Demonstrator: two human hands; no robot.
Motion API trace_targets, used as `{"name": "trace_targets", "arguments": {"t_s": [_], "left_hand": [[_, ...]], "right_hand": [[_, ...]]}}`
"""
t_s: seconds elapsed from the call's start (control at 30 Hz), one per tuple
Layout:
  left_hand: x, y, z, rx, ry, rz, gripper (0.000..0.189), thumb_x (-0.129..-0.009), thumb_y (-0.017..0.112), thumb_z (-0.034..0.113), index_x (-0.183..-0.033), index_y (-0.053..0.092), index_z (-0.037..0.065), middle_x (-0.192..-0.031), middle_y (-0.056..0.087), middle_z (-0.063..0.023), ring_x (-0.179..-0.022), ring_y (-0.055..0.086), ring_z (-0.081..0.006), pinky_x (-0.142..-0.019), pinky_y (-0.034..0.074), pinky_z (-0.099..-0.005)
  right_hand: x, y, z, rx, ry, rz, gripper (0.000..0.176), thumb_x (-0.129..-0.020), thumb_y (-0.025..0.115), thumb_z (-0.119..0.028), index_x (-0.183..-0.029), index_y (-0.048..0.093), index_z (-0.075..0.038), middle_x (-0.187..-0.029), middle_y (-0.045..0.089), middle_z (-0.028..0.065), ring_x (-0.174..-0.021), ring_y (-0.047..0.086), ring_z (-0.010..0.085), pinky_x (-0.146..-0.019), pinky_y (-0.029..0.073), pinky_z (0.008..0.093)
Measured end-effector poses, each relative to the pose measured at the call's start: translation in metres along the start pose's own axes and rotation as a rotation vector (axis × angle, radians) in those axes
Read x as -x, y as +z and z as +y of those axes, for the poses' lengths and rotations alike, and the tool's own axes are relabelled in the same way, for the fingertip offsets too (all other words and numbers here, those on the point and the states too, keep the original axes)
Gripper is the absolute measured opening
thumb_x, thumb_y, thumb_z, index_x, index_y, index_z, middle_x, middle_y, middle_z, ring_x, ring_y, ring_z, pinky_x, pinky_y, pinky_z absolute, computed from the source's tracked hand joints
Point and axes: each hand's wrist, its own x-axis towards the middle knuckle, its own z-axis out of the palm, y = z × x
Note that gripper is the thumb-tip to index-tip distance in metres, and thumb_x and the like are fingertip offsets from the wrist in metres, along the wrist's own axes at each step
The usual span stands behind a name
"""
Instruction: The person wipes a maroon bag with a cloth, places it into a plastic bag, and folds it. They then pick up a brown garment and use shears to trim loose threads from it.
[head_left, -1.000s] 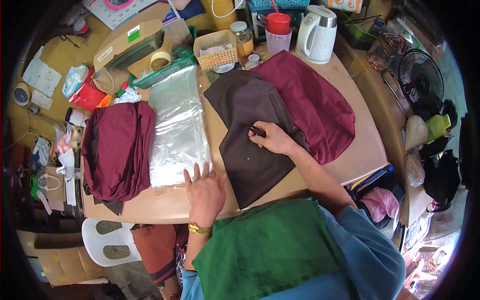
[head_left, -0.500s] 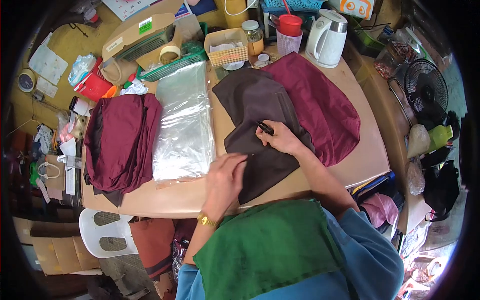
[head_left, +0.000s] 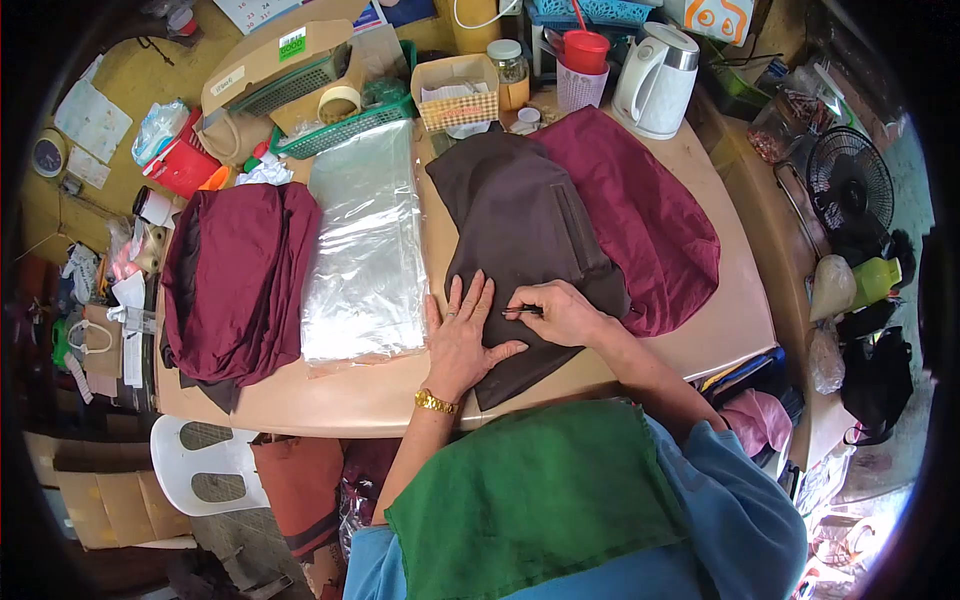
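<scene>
My left hand lies flat with fingers spread on the dark brown cloth garment, near its left edge. A ring and a gold watch are on that hand and wrist. Just to the right, my right hand is closed around a small black tool that looks like thread snips, its tip pointing left, close over the brown cloth. Part of a maroon cloth garment shows from under the brown one on the right.
A stack of clear plastic bags lies left of the brown cloth, with a folded maroon garment beyond it. Along the table's back stand a green basket, a woven box, a glass jar and a white kettle.
My left hand has come down from a raised, curled pose to lie flat on the brown cloth. My right hand has moved slightly down, and its tool now points left.
</scene>
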Motion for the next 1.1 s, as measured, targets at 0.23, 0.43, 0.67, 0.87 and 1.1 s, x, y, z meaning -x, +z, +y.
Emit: {"name": "trace_targets", "arguments": {"t_s": [0.23,0.43,0.67,0.87,1.1], "left_hand": [[0.0,0.001,-0.001,0.007,0.001,0.006,0.107,-0.07,0.07,0.072,-0.15,0.045,0.005,-0.16,0.039,-0.0085,-0.149,0.031,-0.0349,-0.119,0.013,-0.0628],[0.0,0.0,-0.001,0.018,-0.004,0.015,0.106,-0.07,0.071,0.07,-0.15,0.045,0.005,-0.159,0.039,-0.0081,-0.149,0.032,-0.0346,-0.119,0.014,-0.0623],[0.0,-0.001,0.0,0.022,-0.008,0.011,0.106,-0.069,0.072,0.069,-0.149,0.046,0.006,-0.159,0.04,-0.0082,-0.148,0.033,-0.0344,-0.119,0.015,-0.062],[0.0,-0.001,0.0,0.025,-0.012,-0.018,0.107,-0.071,0.071,0.07,-0.151,0.043,0.006,-0.161,0.037,-0.0087,-0.149,0.03,-0.0361,-0.119,0.014,-0.0612],[-0.001,-0.002,-0.001,0.03,-0.012,-0.02,0.107,-0.071,0.072,0.07,-0.151,0.043,0.005,-0.161,0.037,-0.0089,-0.149,0.03,-0.0356,-0.12,0.014,-0.0602]], "right_hand": [[0.004,0.004,0.011,-0.101,0.084,0.009,0.018,-0.084,0.061,0.001,-0.1,0.068,-0.002,-0.09,0.074,0.0119,-0.068,0.068,0.0227,-0.065,0.052,0.0351],[0.003,0.0,0.007,-0.091,0.11,-0.029,0.022,-0.081,0.06,0.003,-0.1,0.07,-0.001,-0.088,0.074,0.013,-0.068,0.069,0.0229,-0.065,0.052,0.0346],[0.001,-0.002,0.005,-0.14,0.171,-0.061,0.022,-0.083,0.06,0.001,-0.1,0.073,-0.001,-0.084,0.073,0.0163,-0.074,0.072,0.0277,-0.069,0.054,0.0353],[-0.001,-0.007,-0.003,-0.116,0.201,-0.093,0.021,-0.085,0.06,0.0,-0.103,0.072,-0.001,-0.089,0.073,0.0179,-0.079,0.072,0.0324,-0.072,0.055,0.0363],[-0.001,-0.005,-0.004,-0.088,0.159,-0.083,0.019,-0.086,0.062,-0.001,-0.102,0.072,-0.001,-0.092,0.073,0.0193,-0.083,0.073,0.0333,-0.072,0.055,0.0373]]}}
